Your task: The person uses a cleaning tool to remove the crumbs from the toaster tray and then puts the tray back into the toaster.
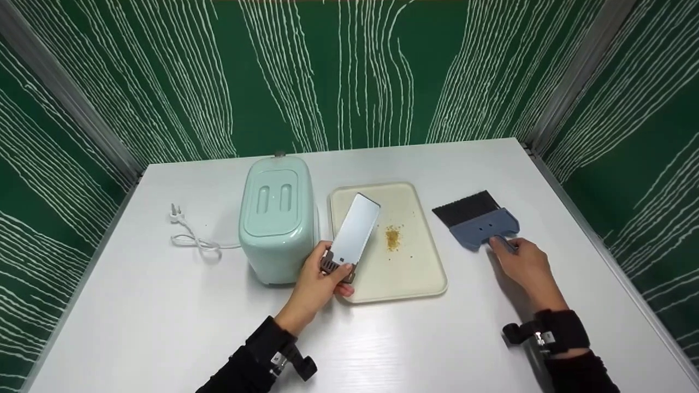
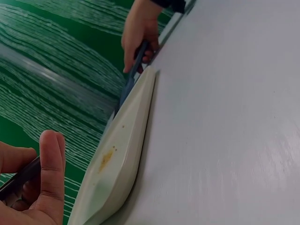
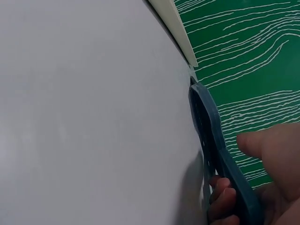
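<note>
In the head view my left hand [image 1: 312, 283] grips the brown slotted end of a crumb tray [image 1: 356, 226], a flat silver plate tilted above a cream serving tray [image 1: 426, 275]. Yellow-brown crumbs [image 1: 392, 238] lie in a small heap on the serving tray. To the right, my right hand [image 1: 525, 266] holds the handle of a blue brush [image 1: 480, 225] with black bristles, apart from the serving tray. Fingers curl under the brush handle [image 3: 229, 173] in the right wrist view. Only a dark edge of the crumb tray [image 2: 21, 178] shows in the left wrist view.
A mint green toaster [image 1: 276, 218] stands just left of the serving tray, close to my left hand. Its white cord and plug [image 1: 191, 238] lie on the white table [image 1: 136, 305] at the left. Green walls [image 1: 371, 71] with white lines enclose the back and sides.
</note>
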Available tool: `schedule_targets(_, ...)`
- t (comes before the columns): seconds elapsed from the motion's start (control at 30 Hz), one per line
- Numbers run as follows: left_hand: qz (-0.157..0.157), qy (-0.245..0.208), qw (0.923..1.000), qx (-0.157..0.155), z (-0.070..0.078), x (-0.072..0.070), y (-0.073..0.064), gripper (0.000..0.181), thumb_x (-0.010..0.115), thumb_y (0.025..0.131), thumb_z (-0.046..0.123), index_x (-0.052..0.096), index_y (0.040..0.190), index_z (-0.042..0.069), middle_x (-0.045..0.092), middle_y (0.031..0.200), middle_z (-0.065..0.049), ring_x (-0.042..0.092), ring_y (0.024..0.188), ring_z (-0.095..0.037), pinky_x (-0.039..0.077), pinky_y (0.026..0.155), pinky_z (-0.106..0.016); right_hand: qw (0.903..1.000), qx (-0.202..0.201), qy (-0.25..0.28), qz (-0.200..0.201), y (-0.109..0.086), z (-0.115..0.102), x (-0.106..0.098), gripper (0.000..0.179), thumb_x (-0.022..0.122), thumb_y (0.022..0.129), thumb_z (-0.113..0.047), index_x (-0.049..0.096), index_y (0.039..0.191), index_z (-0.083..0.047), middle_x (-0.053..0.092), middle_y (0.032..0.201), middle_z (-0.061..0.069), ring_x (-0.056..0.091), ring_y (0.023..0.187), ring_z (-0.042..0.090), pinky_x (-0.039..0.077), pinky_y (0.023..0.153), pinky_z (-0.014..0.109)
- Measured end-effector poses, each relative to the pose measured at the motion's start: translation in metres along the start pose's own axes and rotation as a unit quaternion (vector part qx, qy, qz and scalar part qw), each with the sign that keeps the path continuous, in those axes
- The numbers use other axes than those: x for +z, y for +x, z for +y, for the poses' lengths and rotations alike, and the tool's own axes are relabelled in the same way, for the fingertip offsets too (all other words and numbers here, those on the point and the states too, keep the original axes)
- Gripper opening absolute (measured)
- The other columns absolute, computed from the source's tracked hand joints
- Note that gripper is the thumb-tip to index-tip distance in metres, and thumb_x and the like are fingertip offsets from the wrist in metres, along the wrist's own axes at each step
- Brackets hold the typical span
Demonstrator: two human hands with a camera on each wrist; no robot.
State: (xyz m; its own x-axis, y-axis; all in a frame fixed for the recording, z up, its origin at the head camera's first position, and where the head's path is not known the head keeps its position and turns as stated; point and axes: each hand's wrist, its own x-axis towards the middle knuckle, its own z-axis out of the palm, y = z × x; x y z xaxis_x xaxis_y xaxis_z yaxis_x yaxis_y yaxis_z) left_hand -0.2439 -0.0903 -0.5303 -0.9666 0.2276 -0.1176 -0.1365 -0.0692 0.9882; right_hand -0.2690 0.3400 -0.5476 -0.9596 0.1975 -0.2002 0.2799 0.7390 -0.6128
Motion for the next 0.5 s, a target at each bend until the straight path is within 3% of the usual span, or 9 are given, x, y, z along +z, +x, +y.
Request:
schedule_targets(0.3,0.011,-0.03,0.9994,-0.015,-0.003,0.0045,0.0013,0.039,0.068,0.103,0.001,0.046,0.135,0.001,0.067,0.094,-0.014,0.074,0.062,-0.016,0.065,0.062,-0.029,0.9987,-0.029,0.001,0.043,0.0005,-0.0015,0.0072,0.073,0.054,0.109,-0.043,0.047,0.146,0.02,0.051,0.14,0.05,0.053,0.13,0.063,0.048,0.107,0.066)
schedule_targets(0.5,0.021,-0.052,0.9982,-0.024,-0.0066,0.0072,0.0031,0.039,0.068,0.103,0.001,0.045,0.134,0.001,0.065,0.094,-0.012,0.073,0.062,-0.015,0.066,0.063,-0.03,0.9982,-0.013,-0.006,0.058,0.0,-0.0018,0.0094,0.071,0.057,0.107,-0.045,0.051,0.145,0.015,0.052,0.138,0.049,0.054,0.126,0.063,0.049,0.101,0.066)
